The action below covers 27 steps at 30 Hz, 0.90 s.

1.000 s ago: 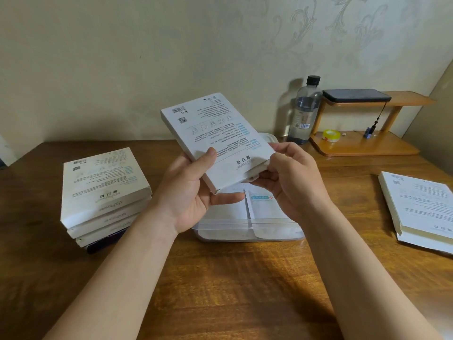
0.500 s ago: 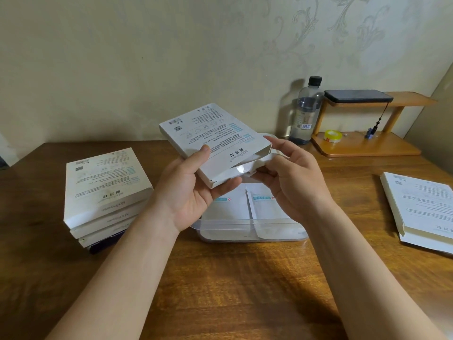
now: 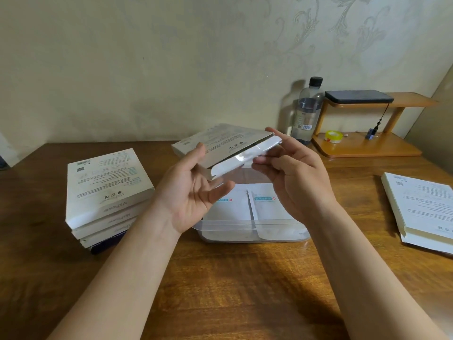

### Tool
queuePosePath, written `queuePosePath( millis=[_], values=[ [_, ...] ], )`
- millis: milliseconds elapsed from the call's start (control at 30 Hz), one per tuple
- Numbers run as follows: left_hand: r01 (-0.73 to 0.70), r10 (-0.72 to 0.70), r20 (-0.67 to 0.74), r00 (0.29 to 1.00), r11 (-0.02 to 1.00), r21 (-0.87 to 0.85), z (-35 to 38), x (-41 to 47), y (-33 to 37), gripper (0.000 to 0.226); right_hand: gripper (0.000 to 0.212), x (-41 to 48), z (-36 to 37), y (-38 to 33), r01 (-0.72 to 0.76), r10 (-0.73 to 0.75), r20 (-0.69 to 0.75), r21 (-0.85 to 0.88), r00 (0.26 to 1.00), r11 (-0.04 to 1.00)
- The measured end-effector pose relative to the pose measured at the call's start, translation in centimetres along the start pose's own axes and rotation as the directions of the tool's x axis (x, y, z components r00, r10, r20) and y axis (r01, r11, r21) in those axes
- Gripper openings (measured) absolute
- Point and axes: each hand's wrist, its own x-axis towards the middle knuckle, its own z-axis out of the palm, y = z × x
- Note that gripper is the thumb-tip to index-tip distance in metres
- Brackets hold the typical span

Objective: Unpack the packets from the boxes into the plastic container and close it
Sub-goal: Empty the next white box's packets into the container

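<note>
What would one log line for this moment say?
left hand: grips box | right hand: pinches packets sticking out of its open end | container: open, below, partly filled

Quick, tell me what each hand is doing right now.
Left hand: holds the white box, thumb on top, fingers beneath.
Right hand: pinches the shiny packets sticking out of the box's open end.

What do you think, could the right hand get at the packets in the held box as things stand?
Probably yes. The left hand holds the box with its open end toward the right hand; the packets stick out there, and its thumb and fingers pinch them, with nothing between.
</note>
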Motion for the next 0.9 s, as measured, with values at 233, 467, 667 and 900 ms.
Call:
queuePosePath(
  millis=[233, 467, 667, 900],
  values=[
    [-0.053, 0.059, -0.072, 0.996, 0.995, 0.082, -0.1, 0.4, -0.4, 0.032, 0.039, -0.1, 0.0, -0.1, -0.008, 0.002, -0.029, -0.214, 1.0, 0.977],
    [-0.024, 0.023, -0.049, 0.999, 0.999, -0.028, -0.1, 0.3, -0.2, 0.041, 0.063, 0.0, -1.1, 0.1, 0.014, 0.001, 0.048, -0.306, 0.999, 0.952],
    [-0.004, 0.004, 0.001, 1.0, 0.991, -0.134, 0.1, 0.1, 0.0, 0.036, 0.073, -0.1, -1.0, 0.7, 0.176, -0.196, 0.072, -0.789, 0.978, 0.589],
    [-0.003, 0.006, 0.021, 1.0, 0.988, -0.157, -0.3, 0.2, 0.1, 0.04, 0.031, -0.3, -0.7, 0.9, 0.3, -0.481, 0.061, -0.848, 0.874, 0.437]
  ],
)
